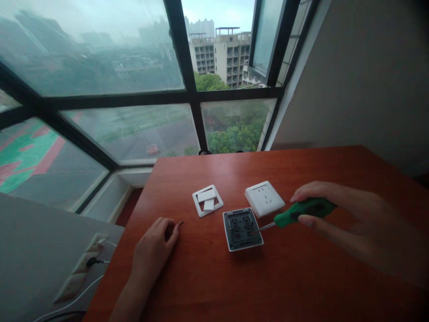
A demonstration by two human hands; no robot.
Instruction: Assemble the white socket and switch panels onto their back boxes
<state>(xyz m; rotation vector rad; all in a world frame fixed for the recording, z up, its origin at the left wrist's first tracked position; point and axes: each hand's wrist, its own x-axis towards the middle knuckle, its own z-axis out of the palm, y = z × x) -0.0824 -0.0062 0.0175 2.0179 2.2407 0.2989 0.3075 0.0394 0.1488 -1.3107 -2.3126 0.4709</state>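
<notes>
My right hand (355, 219) is closed around the green and black handle of a screwdriver (304, 211). The metal shaft points left, and its tip reaches the right part of a wall switch (242, 229), which lies with its dark inner side up and a white rim around it. On the table to the left rests my left hand (154, 246), fingers curled in, thumb and forefinger together at a small dark screw (181, 222). Behind the switch lies a white frame (198, 210) with two loose white rocker pieces (207, 195) on it. A white socket (264, 198) sits behind and to the right.
The reddish-brown wooden table (201, 286) reaches to large dark-framed windows (191, 96). A grey wall (351, 80) stands on the right. At the lower left, wall sockets (82, 264) carry a plug and white and black cables.
</notes>
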